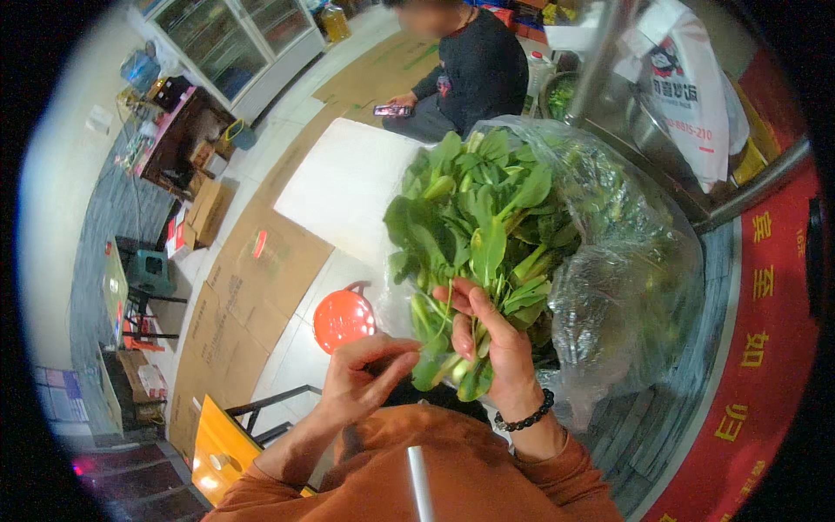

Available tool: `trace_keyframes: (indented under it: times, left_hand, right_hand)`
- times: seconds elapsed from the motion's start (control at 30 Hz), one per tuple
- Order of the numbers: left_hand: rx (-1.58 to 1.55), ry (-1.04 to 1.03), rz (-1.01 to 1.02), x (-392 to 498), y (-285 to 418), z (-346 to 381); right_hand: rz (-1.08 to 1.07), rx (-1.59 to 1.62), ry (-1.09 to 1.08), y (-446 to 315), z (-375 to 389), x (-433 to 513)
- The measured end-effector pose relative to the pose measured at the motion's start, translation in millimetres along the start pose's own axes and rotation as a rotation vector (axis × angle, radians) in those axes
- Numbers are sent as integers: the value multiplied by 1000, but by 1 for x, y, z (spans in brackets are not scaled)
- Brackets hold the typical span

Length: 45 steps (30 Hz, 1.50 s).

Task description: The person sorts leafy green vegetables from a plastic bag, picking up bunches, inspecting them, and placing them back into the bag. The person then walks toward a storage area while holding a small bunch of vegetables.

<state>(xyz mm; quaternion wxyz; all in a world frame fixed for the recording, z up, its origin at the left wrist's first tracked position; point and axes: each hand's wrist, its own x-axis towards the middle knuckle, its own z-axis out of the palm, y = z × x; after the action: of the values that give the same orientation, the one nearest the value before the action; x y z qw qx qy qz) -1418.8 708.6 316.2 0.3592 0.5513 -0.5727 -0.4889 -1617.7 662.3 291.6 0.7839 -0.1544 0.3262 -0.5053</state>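
Leafy greens with pale stems [489,215] are heaped in a large clear plastic bag [587,307] before me. My right hand [499,339], with a dark beaded bracelet at its wrist, holds a small green plant [462,372] at the near edge of the heap, fingers curled about its stems. Just left of it is my left hand [372,372], its thumb and forefinger close together near the leaf's edge; whether they pinch anything is not plain. An orange-red round stool or dish [344,323] lies beyond my left hand.
A white foam box or board [352,186] adjoins the bag's left side. Flattened cardboard [241,313] covers part of the tiled floor. A seated person [483,72] holds a phone ahead. Metal rails [757,186] and a white plastic bag [685,98] stand at right, a yellow chair or table [225,450] lower left.
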Motion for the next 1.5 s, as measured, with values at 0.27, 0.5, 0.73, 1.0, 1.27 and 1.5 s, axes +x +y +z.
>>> trace_keyframes:
  times: [0.27, 0.5, 0.73, 1.0, 1.27, 1.5]
  left_hand:
    - [73, -7, 49, -28, -30, -45]
    - [-39, 10, -3, -65, -61, -116]
    - [-235, 36, -85, -101, -94, -182]
    - [-462, 50, -253, -130, -120, -218]
    - [-718, 172, -507, -155, -130, -232]
    - [-831, 351, -576, -185, -144, -246]
  right_hand:
    - [-56, -95, 19, 41, 33, 7]
    - [-73, -79, -16, 88, 84, 10]
    - [-147, -162, -2, 139, 141, 16]
    - [-53, -249, 118, 177, 188, 33]
    - [-36, -340, -17, 201, 200, 70]
    - [60, -566, 10, 230, 212, 96]
